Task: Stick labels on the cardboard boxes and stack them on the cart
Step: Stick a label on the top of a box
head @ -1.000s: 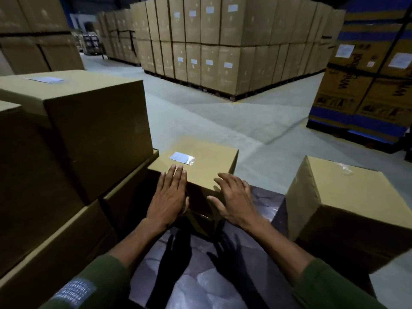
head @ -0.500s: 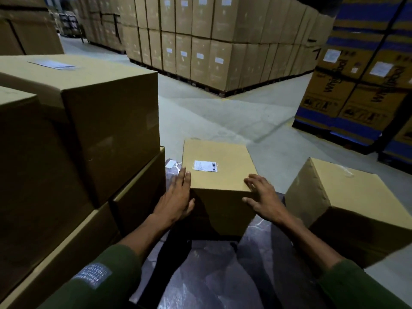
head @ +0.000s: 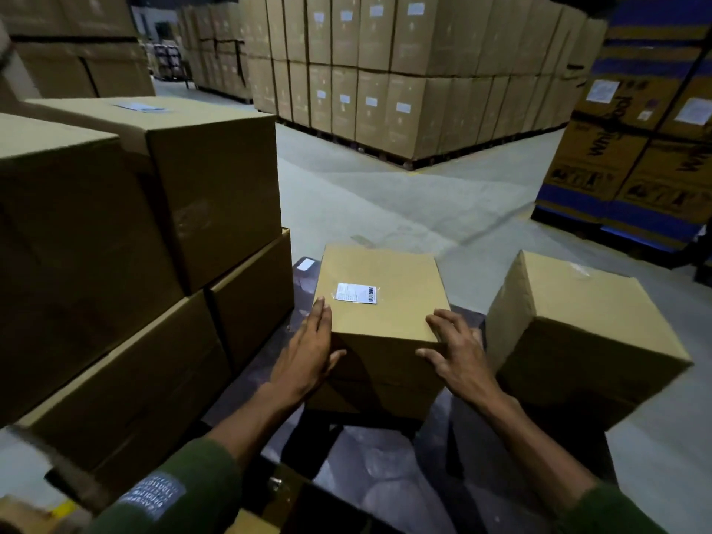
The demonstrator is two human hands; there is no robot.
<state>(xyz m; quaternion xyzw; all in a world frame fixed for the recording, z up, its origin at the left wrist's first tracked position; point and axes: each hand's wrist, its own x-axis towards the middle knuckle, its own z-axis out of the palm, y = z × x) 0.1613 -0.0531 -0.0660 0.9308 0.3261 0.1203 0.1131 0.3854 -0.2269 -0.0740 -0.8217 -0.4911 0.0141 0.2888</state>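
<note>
Warehouse floor (head: pixel 385 194), grey concrete, with tall walls of stacked cartons (head: pixel 385 71) closing off the far side and blue-banded printed cartons (head: pixel 635 148) off to the right of them. Down in front sits a small cardboard box (head: pixel 381 314), closed, on the dark shiny deck of the cart (head: pixel 385 475). That box is our landmark. On its top face, near the middle, a white label (head: pixel 356 293) with a barcode lies flat. What is inside the box cannot be seen.

Left hand (head: pixel 308 356) lies flat against the box's left side, fingers straight, thumb spread across the near face. Right hand (head: pixel 454 352) is at the near right corner, fingers spread and lightly bent over the top edge, thumb on the near face. The two hands are apart, one on each side, bracing the box between them. Green sleeves (head: pixel 185 491) show at the bottom.

Left of the box, and taller than it, stands a pile of big closed boxes (head: pixel 154 264), two layers high; the rear top one carries a label (head: pixel 140 107). Right of the box sits another closed box (head: pixel 585 329), tilted, with clear tape on its top. Behind the box's far left corner, a small white slip (head: pixel 305 265) lies on the deck.
</note>
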